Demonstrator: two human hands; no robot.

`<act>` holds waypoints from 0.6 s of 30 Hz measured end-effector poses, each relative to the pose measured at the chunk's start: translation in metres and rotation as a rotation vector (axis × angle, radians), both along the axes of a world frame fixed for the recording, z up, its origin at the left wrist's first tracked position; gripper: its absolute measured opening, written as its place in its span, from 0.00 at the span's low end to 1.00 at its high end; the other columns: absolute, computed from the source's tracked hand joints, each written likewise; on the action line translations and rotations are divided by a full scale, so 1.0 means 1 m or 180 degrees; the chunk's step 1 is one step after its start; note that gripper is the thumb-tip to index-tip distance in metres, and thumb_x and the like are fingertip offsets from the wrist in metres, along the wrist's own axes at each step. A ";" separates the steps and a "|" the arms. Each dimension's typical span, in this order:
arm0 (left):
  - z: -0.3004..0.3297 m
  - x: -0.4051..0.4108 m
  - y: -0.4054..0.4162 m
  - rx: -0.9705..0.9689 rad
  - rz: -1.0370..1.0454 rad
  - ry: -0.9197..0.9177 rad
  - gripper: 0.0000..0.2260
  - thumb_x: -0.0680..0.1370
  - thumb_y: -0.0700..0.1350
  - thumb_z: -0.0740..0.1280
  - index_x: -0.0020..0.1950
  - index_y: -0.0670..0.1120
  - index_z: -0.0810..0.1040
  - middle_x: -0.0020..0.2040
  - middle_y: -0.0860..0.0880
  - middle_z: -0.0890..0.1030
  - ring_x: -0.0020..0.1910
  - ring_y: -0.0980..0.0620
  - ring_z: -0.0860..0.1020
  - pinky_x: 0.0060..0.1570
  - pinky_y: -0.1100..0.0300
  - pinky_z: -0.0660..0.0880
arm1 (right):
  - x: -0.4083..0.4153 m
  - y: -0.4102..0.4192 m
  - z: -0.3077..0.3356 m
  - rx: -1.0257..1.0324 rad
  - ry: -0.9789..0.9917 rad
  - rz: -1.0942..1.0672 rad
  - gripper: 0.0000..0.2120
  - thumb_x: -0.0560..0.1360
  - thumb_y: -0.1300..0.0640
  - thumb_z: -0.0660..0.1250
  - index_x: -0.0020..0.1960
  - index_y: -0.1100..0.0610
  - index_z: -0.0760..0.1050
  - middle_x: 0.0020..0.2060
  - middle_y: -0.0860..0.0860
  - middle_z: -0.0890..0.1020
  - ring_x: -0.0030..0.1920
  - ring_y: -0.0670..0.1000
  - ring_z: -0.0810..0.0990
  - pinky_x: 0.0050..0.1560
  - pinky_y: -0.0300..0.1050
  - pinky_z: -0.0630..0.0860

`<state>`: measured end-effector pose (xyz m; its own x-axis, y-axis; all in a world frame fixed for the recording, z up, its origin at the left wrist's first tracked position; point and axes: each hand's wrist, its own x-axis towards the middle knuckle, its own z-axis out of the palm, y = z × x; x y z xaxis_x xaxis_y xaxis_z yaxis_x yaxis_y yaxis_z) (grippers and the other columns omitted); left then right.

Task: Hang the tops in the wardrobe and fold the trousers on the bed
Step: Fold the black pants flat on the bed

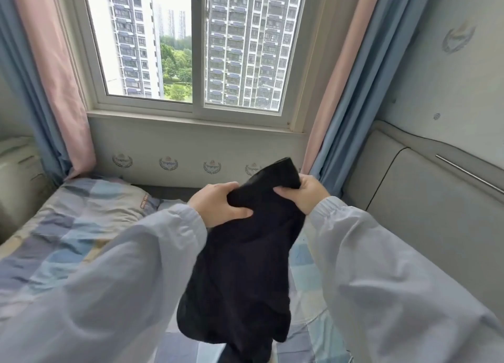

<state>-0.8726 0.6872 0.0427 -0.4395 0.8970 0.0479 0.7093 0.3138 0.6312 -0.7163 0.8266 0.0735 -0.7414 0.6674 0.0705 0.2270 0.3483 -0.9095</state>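
Two hands hold one black garment (245,253) up over the bed (68,240); the left hand (218,204) has its fingers and thumb curled into the dark cloth near the top, and the right hand (305,193) grips the upper edge just beside it, thumb pressed on the near face; both arms wear pale blue-grey sleeves (122,275) with gathered cuffs. The garment hangs bunched from the two grips, its lower part trailing down past the bottom of the frame; whether it is a top or trousers cannot be told from the crumpled shape.

The bed wears a checked cover in blue, grey, cream and lilac patches; a pillow (114,199) in the same pattern lies at the far end, under the window (196,49). The window is a white-framed sliding pair that looks out on tall apartment blocks and green trees; pink and blue curtains (54,90) hang down both sides of it. Below the sill runs a pale wall with a row of small wreath emblems (168,163); the same emblem shows fainter on the wall at the right. A padded grey headboard panel (422,199) with a thin metal strip runs along the right side.

A pale object at the left edge is cut off and hard to name; the bed under the garment and arms is hidden.
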 end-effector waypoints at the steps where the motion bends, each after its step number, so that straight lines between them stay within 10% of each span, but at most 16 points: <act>1: 0.000 -0.008 -0.006 -0.0248 -0.0189 -0.0158 0.22 0.62 0.63 0.70 0.53 0.57 0.79 0.46 0.57 0.83 0.47 0.56 0.81 0.54 0.54 0.77 | 0.004 0.001 0.004 -0.0097 0.0099 -0.0086 0.07 0.73 0.62 0.70 0.51 0.60 0.80 0.36 0.46 0.82 0.33 0.41 0.82 0.37 0.33 0.77; 6: -0.025 -0.014 -0.022 -0.1166 -0.0356 -0.0142 0.22 0.65 0.61 0.73 0.55 0.51 0.81 0.49 0.53 0.83 0.48 0.54 0.81 0.55 0.59 0.75 | 0.011 0.007 0.031 0.0132 0.0374 -0.0252 0.05 0.73 0.63 0.69 0.49 0.58 0.79 0.24 0.38 0.80 0.26 0.35 0.78 0.28 0.26 0.71; 14: -0.074 -0.030 -0.032 -0.1480 -0.0080 -0.0379 0.13 0.72 0.48 0.72 0.54 0.45 0.82 0.43 0.54 0.82 0.41 0.56 0.80 0.44 0.68 0.74 | 0.030 0.030 0.044 0.0221 0.0694 -0.1086 0.07 0.74 0.56 0.69 0.49 0.59 0.79 0.38 0.50 0.80 0.35 0.47 0.78 0.30 0.29 0.74; 18: -0.109 -0.035 -0.047 -0.1737 0.0075 -0.0434 0.13 0.72 0.48 0.71 0.56 0.47 0.82 0.49 0.53 0.81 0.51 0.53 0.79 0.55 0.63 0.73 | 0.037 0.038 0.045 0.0220 0.0664 -0.1273 0.07 0.74 0.54 0.68 0.45 0.58 0.78 0.42 0.53 0.79 0.39 0.51 0.77 0.37 0.35 0.74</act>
